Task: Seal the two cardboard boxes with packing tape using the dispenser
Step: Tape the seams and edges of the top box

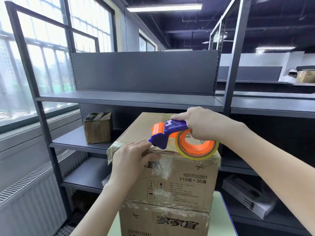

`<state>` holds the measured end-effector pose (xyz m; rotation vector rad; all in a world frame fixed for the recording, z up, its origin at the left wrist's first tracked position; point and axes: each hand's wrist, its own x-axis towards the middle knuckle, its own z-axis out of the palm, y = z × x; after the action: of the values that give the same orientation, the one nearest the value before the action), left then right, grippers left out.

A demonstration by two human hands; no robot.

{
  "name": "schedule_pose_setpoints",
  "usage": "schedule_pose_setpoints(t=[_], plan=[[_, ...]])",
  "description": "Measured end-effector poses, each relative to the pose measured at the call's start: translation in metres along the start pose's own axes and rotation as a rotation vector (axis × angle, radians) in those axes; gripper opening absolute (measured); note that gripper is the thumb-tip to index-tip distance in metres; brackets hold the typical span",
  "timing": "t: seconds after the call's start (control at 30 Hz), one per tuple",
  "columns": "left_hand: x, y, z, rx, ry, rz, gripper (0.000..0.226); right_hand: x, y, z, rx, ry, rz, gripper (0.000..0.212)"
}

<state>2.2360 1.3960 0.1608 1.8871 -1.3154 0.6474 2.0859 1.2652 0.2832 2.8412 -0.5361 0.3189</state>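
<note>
Well, trouble is close: the dispenser, gripped by the right hand at the top box's near edge, noses just beside the left hand (flat, fingers straight, pressing there). A jerk could nick fingers or wrinkle tape.

2 stacked boxes, 1 sm. box, 1 dispenser, 2 hands.

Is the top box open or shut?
Shut. The flaps of the top box lie flat, with clear tape over the near edge, where the left hand presses and the right hand holds the dispenser.
</note>
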Motion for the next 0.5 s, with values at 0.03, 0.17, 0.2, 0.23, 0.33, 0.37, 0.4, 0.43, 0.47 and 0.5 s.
schedule_pose_setpoints(t=[0.03,0.17,0.2,0.23,0.33,0.37,0.4,0.43,0.47,0.5], plan=[[0.0,-0.001,-0.002,-0.016,-0.007,-0.026,0.025,-0.004,0.008,-0.003,0.005,-0.013,0.002,0.064],[0.0,-0.008,-0.011,-0.053,-0.048,-0.169,0.035,-0.031,0.057,-0.016,-0.001,-0.062,0.082,0.066],[0.001,-0.006,-0.011,-0.029,-0.08,-0.151,0.037,-0.039,0.065,-0.015,0.013,-0.073,0.093,0.067],[0.002,-0.001,-0.011,-0.003,-0.111,-0.127,0.039,-0.046,0.069,-0.013,0.029,-0.078,0.1,0.067],[0.006,0.015,-0.012,0.101,-0.223,-0.096,0.049,-0.059,0.074,-0.004,0.11,-0.003,0.121,0.068],[0.008,0.02,-0.014,0.147,-0.257,-0.086,0.053,-0.062,0.076,-0.002,0.123,0.031,0.123,0.067],[0.01,0.025,-0.016,0.197,-0.285,-0.071,0.056,-0.064,0.079,-0.002,0.124,0.054,0.124,0.067],[0.011,0.033,-0.018,0.242,-0.304,-0.047,0.056,-0.065,0.081,-0.001,0.122,0.064,0.124,0.067],[0.011,0.042,-0.018,0.27,-0.312,-0.017,0.053,-0.066,0.083,-0.001,0.124,0.066,0.122,0.067],[0.012,0.052,-0.015,0.265,-0.31,0.01,0.049,-0.066,0.084,0.0,0.13,0.06,0.119,0.067]])
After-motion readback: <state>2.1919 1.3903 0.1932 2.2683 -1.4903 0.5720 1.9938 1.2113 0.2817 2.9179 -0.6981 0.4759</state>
